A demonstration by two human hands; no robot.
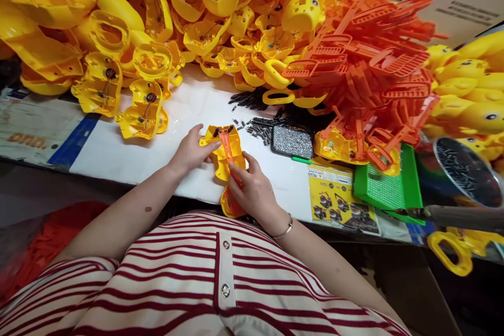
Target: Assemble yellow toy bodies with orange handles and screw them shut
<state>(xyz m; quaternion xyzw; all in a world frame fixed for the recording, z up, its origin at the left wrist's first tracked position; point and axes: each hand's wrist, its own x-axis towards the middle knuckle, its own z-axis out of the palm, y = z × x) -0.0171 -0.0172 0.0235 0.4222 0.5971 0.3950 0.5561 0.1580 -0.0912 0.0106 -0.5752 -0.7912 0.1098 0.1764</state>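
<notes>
A yellow plastic toy shell (220, 155) lies on the white table top (185, 115) just in front of me, with an orange plastic strip (226, 147) set along its middle. My left hand (191, 149) grips the shell's left side, fingers curled on it. My right hand (254, 189) holds the shell's near end, its fingers pressed on the orange strip.
A big heap of yellow shells (157, 16) fills the back. Orange strips (366, 58) are piled at the right, with yellow duck bodies (468, 89) beyond. Small dark screws (255, 126), a black tray of screws (292, 142), a green tray (381, 186), a metal bowl (468, 170).
</notes>
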